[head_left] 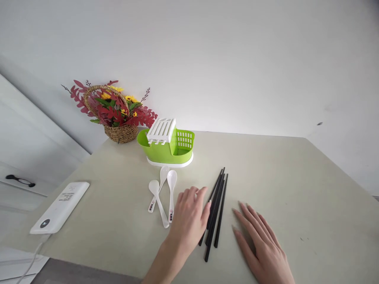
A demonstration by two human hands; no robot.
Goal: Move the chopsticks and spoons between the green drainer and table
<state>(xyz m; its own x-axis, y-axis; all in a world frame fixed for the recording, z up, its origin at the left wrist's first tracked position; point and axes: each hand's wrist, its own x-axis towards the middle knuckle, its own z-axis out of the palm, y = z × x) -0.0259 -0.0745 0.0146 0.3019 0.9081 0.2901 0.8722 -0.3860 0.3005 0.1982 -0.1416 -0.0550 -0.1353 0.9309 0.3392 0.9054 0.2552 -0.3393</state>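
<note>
My left hand (192,209) is just left of a loose bundle of black chopsticks (217,207) lying on the table. Its fingers are bent and the thumb is apart from the index finger, with the thumb tip right beside or touching the chopsticks; nothing is seen held. To the right of the bundle, my right hand (263,242) lies palm down with its fingers stretched out. Three white spoons (157,199) lie in a crossed group left of my left hand. Beyond them stands a green utensil holder (161,152) with a slotted white top.
A wicker basket (121,133) of red leaves and yellow flowers stands at the back left, against the wall. On the table's left side lies a white power strip-like device (63,205) with a cable (34,254). A white cabinet (26,138) with a black handle is farther left.
</note>
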